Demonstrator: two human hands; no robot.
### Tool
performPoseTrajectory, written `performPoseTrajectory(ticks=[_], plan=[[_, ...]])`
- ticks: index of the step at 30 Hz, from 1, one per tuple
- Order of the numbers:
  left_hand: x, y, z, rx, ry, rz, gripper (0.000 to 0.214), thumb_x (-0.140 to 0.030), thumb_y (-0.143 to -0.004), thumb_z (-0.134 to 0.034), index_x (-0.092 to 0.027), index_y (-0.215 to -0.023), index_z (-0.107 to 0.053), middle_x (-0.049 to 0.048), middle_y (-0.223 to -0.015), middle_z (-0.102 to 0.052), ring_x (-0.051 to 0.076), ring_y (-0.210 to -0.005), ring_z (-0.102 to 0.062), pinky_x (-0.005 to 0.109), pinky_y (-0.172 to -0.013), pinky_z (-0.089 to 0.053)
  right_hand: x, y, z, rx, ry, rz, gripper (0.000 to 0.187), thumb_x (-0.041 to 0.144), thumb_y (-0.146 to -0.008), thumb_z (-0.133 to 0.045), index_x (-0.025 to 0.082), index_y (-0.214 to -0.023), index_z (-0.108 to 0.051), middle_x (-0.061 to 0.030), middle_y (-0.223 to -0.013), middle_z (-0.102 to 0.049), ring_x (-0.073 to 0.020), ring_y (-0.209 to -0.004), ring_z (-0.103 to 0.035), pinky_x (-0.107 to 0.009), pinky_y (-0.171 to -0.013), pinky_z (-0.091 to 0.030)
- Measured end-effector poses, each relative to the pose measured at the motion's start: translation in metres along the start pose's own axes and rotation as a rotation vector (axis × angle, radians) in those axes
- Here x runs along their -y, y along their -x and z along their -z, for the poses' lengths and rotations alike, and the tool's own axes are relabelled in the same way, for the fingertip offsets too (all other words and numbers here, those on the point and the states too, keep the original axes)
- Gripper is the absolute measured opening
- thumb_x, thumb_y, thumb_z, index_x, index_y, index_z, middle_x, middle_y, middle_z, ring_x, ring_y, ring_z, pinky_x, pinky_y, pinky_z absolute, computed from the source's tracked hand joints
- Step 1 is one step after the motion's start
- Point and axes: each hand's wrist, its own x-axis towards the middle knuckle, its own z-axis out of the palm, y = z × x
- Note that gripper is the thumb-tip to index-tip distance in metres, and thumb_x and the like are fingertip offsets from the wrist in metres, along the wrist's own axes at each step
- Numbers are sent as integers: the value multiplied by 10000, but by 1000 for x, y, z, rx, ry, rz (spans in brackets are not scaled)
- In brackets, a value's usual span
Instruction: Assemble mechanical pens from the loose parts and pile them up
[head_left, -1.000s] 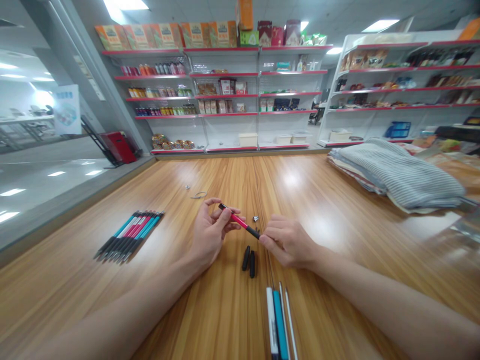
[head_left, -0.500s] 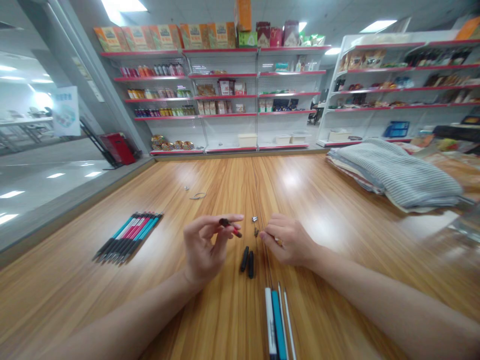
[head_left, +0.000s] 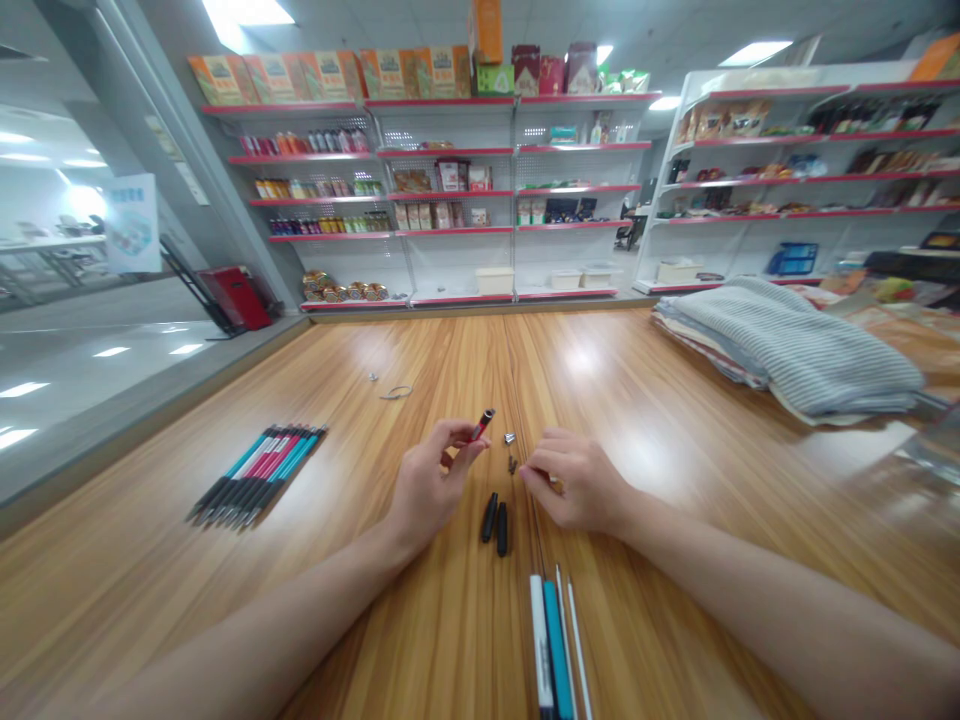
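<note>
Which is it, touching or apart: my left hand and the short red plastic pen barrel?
Touching. The head view shows the left hand pinching the short red plastic pen barrel between thumb and fingertips, its dark tip poking out above them.

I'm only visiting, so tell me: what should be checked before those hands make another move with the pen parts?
1. Grip on the red pen barrel: ok, pinched in the left hand fingertips, dark end tilted up.
2. Whether the right hand holds anything: cannot tell; its fingertips curl beside a small dark piece.
3. Small silver cone tip lying free on the wooden table, between the hands: ok.
4. Two black grip sleeves lying side by side, untouched: ok.
5. Row of teal, red and black pens away from both arms: ok.
</note>
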Motion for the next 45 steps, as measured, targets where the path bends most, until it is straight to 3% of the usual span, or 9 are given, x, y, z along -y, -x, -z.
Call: performPoseTrajectory(ticks=[5, 8, 11, 14, 22, 27, 32, 38, 45], plan=[[-1, -1, -1, -170, 187, -11, 167, -311, -916, -517, -193, -1030, -486, 51, -908, -647, 129, -716, -624, 206, -510, -488, 0, 0, 1, -5, 4, -20, 223, 227, -875, -508, 170, -662, -539, -31, -649, -553, -154, -672, -482, -292, -628, -356], [4, -2, -1, -171, 164, -28, 182, -312, -919, -509, -200, -1062, -498, 45, -891, -639, 126, -708, -619, 204, -515, -482, 1, 0, 2, -41, -36, -36, 114, 219, -872, -511, 173, -891, -614, -29, -711, -589, -160, -704, -515, -295, -662, -404], [10, -2, 1, -152, 13, -69, 185, -296, -914, -519, -199, -1068, -556, 51, -900, -645, 143, -783, -630, 231, -611, -500, 4, 0, 2, -135, -89, -48, 513, 205, -868, -510, 170, -1363, -382, -27, -810, -616, -163, -742, -550, -299, -699, -459], [10, -1, 3, -107, -115, -179, 174, -252, -915, -519, -206, -1063, -597, 49, -904, -651, 146, -806, -622, 246, -658, -489, 7, -1, 4, -222, -60, 7, 747, 198, -867, -511, 178, -1488, -96, -70, -982, -614, -174, -820, -577, -300, -698, -493], [-2, 2, 6, 270, -436, -500, 252, -142, -901, -508, -223, -1109, -624, 65, -955, -638, 186, -889, -560, 341, -788, -463, 10, -2, 0, -164, -77, 149, 336, 219, -886, -567, 198, -1219, -534, -68, -1038, -656, -184, -928, -609, -310, -798, -502], [-8, 1, 2, 90, -483, -478, 360, -158, -880, -537, -206, -1236, -542, 90, -1116, -605, 236, -1069, -515, 419, -946, -429, 8, -4, -3, -296, -250, -202, 154, 243, -911, -532, 181, -1011, -632, -19, -776, -660, -106, -604, -560, -230, -563, -451], [-8, -1, 3, -55, -533, -412, 474, -201, -851, -577, -190, -1311, -462, 112, -1211, -549, 271, -1155, -462, 467, -1011, -379, -9, -4, 6, -522, -412, -492, 200, 350, -878, -579, 159, -838, -623, 14, -567, -547, -98, -488, -481, -221, -448, -361], [-1, -3, 3, -35, -480, -344, 439, -277, -840, -620, -202, -1254, -496, 94, -1113, -596, 267, -1079, -501, 449, -956, -405, -10, -3, 3, -462, -888, -541, 263, 410, -901, -540, 156, -838, -572, 0, -578, -568, -74, -419, -415, -204, -373, -284], [3, -3, 4, 57, -433, -310, 151, -247, -874, -583, -228, -1002, -660, 50, -895, -642, 212, -875, -539, 372, -815, -425, -8, -5, 1, -436, -967, -547, 257, 397, -896, -554, 150, -839, -592, -2, -581, -581, -66, -423, -422, -195, -378, -291]])
